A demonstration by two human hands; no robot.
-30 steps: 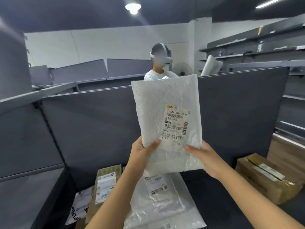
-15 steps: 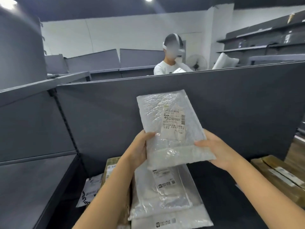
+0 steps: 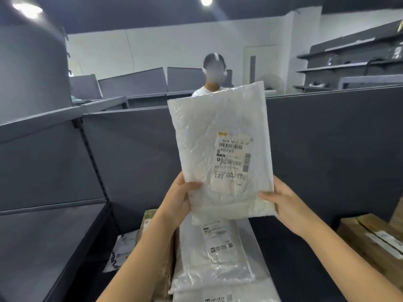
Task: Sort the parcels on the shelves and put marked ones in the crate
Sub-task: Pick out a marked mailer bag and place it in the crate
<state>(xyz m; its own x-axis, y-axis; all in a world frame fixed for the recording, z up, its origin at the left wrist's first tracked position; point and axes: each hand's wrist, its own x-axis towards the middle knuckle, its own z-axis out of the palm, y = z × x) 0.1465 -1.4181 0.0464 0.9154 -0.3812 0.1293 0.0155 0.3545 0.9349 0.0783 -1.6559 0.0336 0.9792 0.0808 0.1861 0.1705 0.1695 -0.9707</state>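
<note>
Both hands held a white parcel (image 3: 222, 149) upright above the shelf (image 3: 305, 269): left hand (image 3: 178, 199) and right hand (image 3: 285, 203) each clamped on a bottom corner, label (image 3: 232, 158) facing the camera.

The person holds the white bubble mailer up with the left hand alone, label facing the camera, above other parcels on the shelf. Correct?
Not one hand alone: the head view shows the left hand gripping the white bubble mailer at its lower left edge and the right hand gripping its lower right corner. The rest stands.
</note>
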